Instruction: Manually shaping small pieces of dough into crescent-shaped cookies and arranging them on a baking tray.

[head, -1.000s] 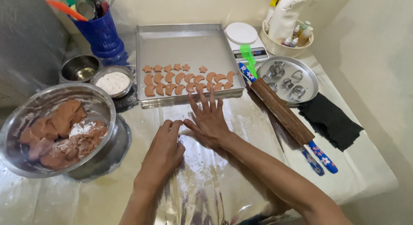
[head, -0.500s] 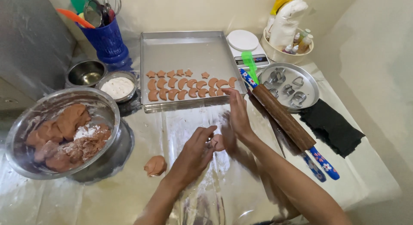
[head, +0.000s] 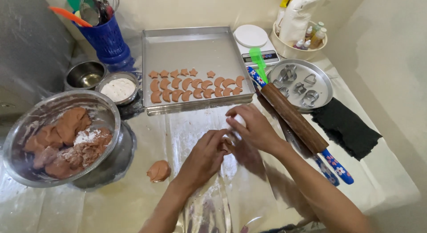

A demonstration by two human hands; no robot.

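Pale walls close in a worktop covered with a shiny clear plastic sheet (head: 133, 206), dusted white in the middle. Only the head view is given.

At the far side lies a square metal baking tray (head: 195, 50) with two rows of brown dough shapes (head: 195, 84), stars and crescents, along its near edge. Left of the tray stand a blue utensil holder (head: 106, 39), a small empty steel bowl (head: 85, 74) and a small bowl of white flour (head: 118, 88). Nearer on the left sits a large steel bowl (head: 26, 121) holding lumps of brown dough with flour on them. A small dough lump (head: 159, 170) lies on the sheet just right of that bowl, apart from both hands.

Right of the tray are a white kitchen scale (head: 255, 41), a round metal plate (head: 324, 79) with cookie cutters, a wooden rolling pin (head: 293, 118) with blue flowered handles, and a dark cloth (head: 347, 126).

Both hands meet over the middle of the sheet. The left hand (head: 205, 155) is loosely curled, its fingers touching the right hand. The right hand (head: 253, 128) is curled too, and something pale shows at its fingers. Whether either hand is clamped on anything cannot be told.
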